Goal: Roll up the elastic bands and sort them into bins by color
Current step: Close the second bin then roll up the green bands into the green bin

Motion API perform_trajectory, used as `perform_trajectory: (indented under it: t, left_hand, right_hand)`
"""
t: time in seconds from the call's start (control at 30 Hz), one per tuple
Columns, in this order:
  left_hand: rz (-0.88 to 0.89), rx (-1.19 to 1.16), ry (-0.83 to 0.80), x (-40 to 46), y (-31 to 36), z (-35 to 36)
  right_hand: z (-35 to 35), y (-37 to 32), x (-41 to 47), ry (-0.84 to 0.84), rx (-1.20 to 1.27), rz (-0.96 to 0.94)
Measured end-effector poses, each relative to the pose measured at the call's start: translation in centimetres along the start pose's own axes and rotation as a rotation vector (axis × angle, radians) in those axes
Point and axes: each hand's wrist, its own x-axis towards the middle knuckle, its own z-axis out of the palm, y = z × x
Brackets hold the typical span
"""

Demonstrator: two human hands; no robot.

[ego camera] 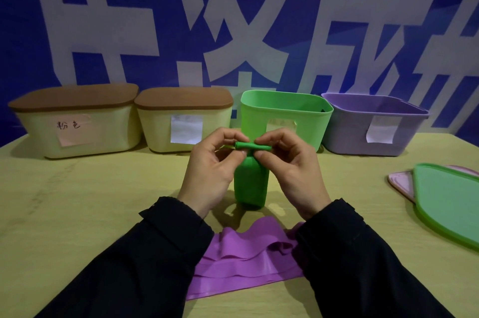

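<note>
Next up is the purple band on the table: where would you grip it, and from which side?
Probably the purple band at its bare near-left end, from above: it lies flat and rumpled between the sleeves, its right end hidden under the right sleeve, so that end gives a rolling start.

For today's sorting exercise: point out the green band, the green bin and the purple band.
green band (251, 188), head view, hanging flat part.
green bin (252, 120), head view, front wall.
purple band (243, 263), head view, middle folds.

Both arms reach forward, left hand (211, 166) and right hand (290, 170) raised together, fingers (261, 155) curled, pinching.
</note>
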Motion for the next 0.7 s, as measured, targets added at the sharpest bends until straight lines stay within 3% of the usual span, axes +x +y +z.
perform_trajectory:
  t: [0.37, 0.7]
  left_hand:
    - [-0.072, -0.175, -0.051, -0.13, -0.23, -0.34]
    - [0.039, -0.084, 0.002, 0.30, 0.19, -0.35]
  right_hand:
    - [0.09, -0.05, 0.27, 0.062, 0.070, 0.020]
    - [-0.25, -0.74, 0.13, 0.002, 0.088, 0.085]
